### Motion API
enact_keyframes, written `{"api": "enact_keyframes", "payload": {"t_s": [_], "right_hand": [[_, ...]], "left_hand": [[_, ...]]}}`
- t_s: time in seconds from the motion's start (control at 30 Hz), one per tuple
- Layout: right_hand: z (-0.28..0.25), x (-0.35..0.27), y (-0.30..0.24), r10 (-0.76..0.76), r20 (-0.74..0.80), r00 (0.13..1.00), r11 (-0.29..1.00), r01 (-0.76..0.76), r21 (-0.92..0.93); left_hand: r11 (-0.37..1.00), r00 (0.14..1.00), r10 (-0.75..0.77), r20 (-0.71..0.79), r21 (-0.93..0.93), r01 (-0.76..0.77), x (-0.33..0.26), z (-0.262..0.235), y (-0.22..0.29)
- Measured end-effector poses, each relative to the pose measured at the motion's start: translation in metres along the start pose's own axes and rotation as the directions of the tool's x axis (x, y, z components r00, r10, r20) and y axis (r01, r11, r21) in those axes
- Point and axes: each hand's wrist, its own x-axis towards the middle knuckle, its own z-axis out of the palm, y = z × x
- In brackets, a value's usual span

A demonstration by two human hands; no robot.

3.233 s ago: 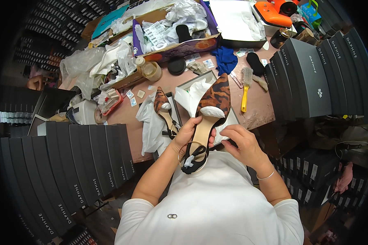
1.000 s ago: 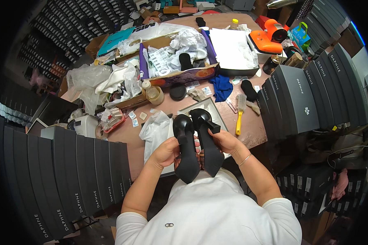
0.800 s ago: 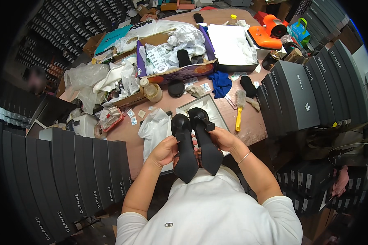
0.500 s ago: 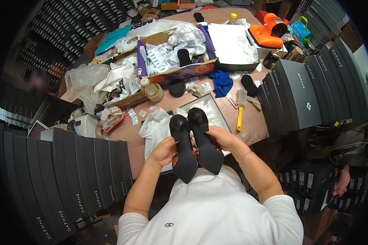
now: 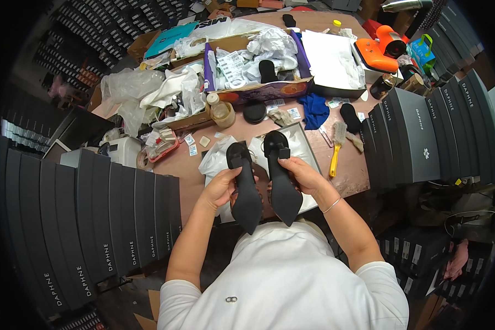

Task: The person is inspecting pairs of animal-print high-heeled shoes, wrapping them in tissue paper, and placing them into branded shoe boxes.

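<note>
fingers (image 5: 232,175) around two black shoes (image 5: 264,184)

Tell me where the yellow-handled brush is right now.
In the head view, the yellow-handled brush lies on the brown table, to the person's right, just beyond the right hand and beside the open shoebox, below the blue cloth.

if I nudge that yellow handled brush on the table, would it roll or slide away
The yellow-handled brush lies flat on the table, its handle looking flattish, so it would probably slide or pivot rather than roll. Its bristle head likely drags and turns it. It looks light and stiff, so easy to lift.
</note>
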Motion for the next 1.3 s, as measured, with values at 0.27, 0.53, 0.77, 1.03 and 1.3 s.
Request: {"api": "enact_keyframes", "payload": {"t_s": [0.27, 0.53, 0.77, 1.03, 1.3], "right_hand": [[0.053, -0.006, 0.024, -0.498, 0.147, 0.855, 0.750, 0.510, -0.422], [-0.026, -0.041, 0.045, -0.182, -0.065, 0.981, 0.955, 0.160, -0.248], [0.006, -0.059, 0.013, 0.056, 0.343, 0.938, 0.748, 0.188, -0.637], [0.006, -0.093, 0.028, -0.138, 0.095, 0.986, 0.546, 0.155, -0.823], [-0.105, -0.173, 0.010, -0.278, -0.039, 0.960, 0.946, 0.266, -0.184]], "left_hand": [[0.772, 0.996, 0.070, 0.051, -0.635, -0.022, -0.026, 0.055, -0.036], [0.545, 0.939, 0.245, -0.241, -0.767, -0.339, 0.003, 0.045, -0.057], [0.774, 0.895, 0.297, -0.332, -0.466, -0.429, 0.007, 0.075, -0.065], [0.801, 0.893, 0.268, -0.362, -0.430, -0.415, 0.041, 0.140, -0.059], [0.128, 0.957, 0.279, 0.080, 0.984, -0.120, 0.170, 0.077, 0.014]]}}
